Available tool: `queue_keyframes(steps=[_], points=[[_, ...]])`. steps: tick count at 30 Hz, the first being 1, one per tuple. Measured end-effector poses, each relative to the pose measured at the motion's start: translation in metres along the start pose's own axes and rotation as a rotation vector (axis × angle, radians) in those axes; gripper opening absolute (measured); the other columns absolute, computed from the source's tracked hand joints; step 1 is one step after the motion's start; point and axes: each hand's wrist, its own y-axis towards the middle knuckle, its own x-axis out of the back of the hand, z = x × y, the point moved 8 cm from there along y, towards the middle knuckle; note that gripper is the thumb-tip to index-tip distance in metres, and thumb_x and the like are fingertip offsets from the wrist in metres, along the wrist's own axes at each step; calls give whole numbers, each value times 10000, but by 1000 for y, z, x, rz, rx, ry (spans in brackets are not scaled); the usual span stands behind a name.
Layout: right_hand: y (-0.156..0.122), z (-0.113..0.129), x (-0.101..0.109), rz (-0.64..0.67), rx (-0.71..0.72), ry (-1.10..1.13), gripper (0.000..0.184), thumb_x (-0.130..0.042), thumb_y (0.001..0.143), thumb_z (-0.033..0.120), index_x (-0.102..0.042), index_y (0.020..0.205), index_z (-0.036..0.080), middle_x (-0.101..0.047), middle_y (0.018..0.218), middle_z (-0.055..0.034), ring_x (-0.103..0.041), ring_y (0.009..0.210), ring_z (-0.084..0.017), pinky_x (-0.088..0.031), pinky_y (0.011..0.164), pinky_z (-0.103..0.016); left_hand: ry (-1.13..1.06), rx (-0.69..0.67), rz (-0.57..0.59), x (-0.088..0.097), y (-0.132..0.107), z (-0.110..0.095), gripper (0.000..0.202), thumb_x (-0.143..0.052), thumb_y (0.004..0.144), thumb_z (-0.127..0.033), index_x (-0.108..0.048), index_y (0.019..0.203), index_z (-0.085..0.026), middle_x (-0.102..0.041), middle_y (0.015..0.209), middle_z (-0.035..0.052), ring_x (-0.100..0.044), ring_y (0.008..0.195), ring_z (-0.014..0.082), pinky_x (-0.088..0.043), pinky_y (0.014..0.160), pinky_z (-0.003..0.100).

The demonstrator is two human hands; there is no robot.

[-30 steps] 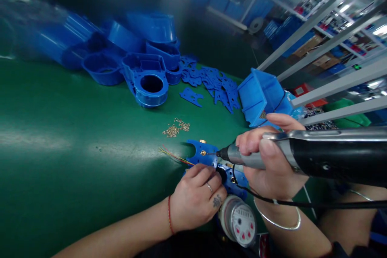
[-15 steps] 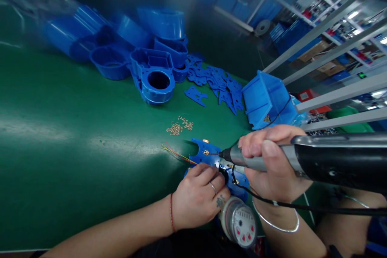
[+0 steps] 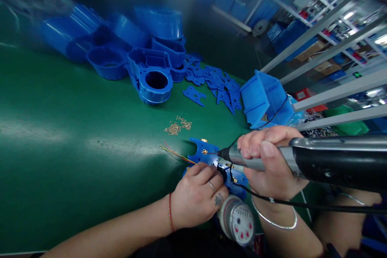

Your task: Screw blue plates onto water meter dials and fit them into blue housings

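Hardly anything shifts since before: the driver [image 3: 332, 161] tip stays at the plate [image 3: 199, 150]. Spare screws [image 3: 177, 126] lie mid-way across the desk [image 3: 75, 129], within reach. Left hand [image 3: 198, 199] grips the plate at the near edge, steadying it; right hand [image 3: 269, 169] wraps the driver, aiming it level.

Overhead light leaves pale glare streaks on the green table [image 3: 54, 129]. The far edge lies dim, the blue housings [image 3: 127, 48] there blurred. Wide-lens distortion bends the shelf rails [image 3: 332, 92]; the centre stays sharp.
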Motion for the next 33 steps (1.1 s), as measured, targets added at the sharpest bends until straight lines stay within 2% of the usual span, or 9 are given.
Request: queue_keyframes(steps=[4,8,10,12,15,20,22,25,33], points=[[-2,0,-2,58,0,17,92,-626,836,169,-570,873,233,-506,616,53,-491,508,-111,-426,459,-255,-5,-4,7,0,1,0,108,-507,871,-170,-592,815,-133,-647,852,70,-587,863,209,-474,789,355],[0,8,-6,231,-11,59,196,-621,842,182,-590,1029,233,-512,595,54,-491,499,-120,-443,500,-279,7,8,16,1,1,0,112,-499,872,-173,-584,811,-135,-644,852,71,-580,853,210,-474,779,359],[8,17,2,192,34,105,200,-639,814,202,-617,1012,223,-510,582,50,-466,478,-116,-429,500,-283,23,7,24,0,1,0,113,-495,873,-174,-586,818,-136,-645,860,73,-578,859,212,-472,793,365],[22,18,17,35,72,181,135,-661,765,205,-643,899,209,-502,581,50,-443,474,-99,-414,504,-265,35,1,27,-1,0,-1,116,-494,873,-176,-594,832,-134,-646,872,73,-578,870,213,-468,814,372],[38,-4,29,-147,107,288,101,-673,708,233,-618,785,200,-483,559,62,-420,455,-82,-401,489,-231,39,-5,12,-1,-1,-1,118,-502,866,-175,-609,852,-127,-649,895,69,-579,882,211,-464,835,371],[49,-71,22,-202,54,293,160,-665,726,309,-549,793,220,-492,541,75,-462,457,-93,-428,499,-225,45,11,-21,1,0,1,134,-505,861,-171,-630,870,-124,-660,927,65,-580,899,210,-463,851,370],[48,-88,22,-229,25,292,170,-661,741,323,-541,803,221,-500,549,76,-469,467,-92,-435,516,-227,52,13,-20,1,2,0,144,-495,867,-168,-632,855,-127,-664,913,62,-584,888,205,-462,855,369],[49,-97,23,-248,17,288,180,-663,748,339,-542,802,217,-502,554,75,-470,471,-91,-433,523,-234,59,25,-35,2,4,0,164,-479,883,-170,-633,841,-132,-669,900,51,-592,879,195,-455,865,362],[49,-100,17,-222,18,293,168,-670,753,321,-559,813,210,-514,559,68,-483,477,-101,-429,510,-242,68,30,-35,5,5,1,190,-459,890,-170,-635,828,-136,-673,882,46,-597,867,193,-443,878,358]])
